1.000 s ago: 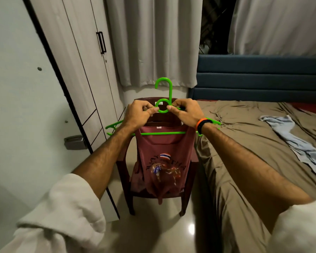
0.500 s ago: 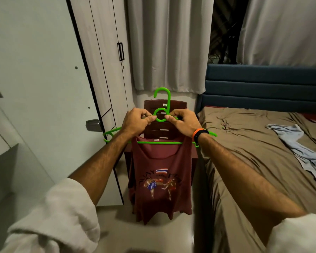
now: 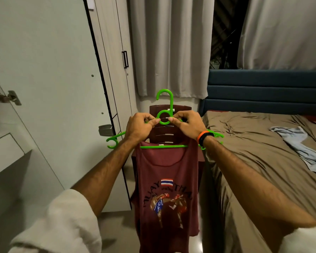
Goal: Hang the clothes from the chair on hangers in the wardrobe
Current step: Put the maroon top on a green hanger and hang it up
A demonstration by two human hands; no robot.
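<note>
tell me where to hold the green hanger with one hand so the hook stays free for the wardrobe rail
Grip the green plastic hanger at the round ring under its hook, coming from below and behind. Both hands, left and right, pinch there now; it sits centred over the hanging maroon tank top.

Grey curtains [image 3: 170, 44], brown-sheeted bed [image 3: 263, 143]

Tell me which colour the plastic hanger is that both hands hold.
Bright green plastic hanger, seen clearest in the head view, carrying a maroon sleeveless shirt.

Maroon tank top [image 3: 167, 189] front print reads "MUAY THAI", arched. A small word sits between them, too small to read.
</note>
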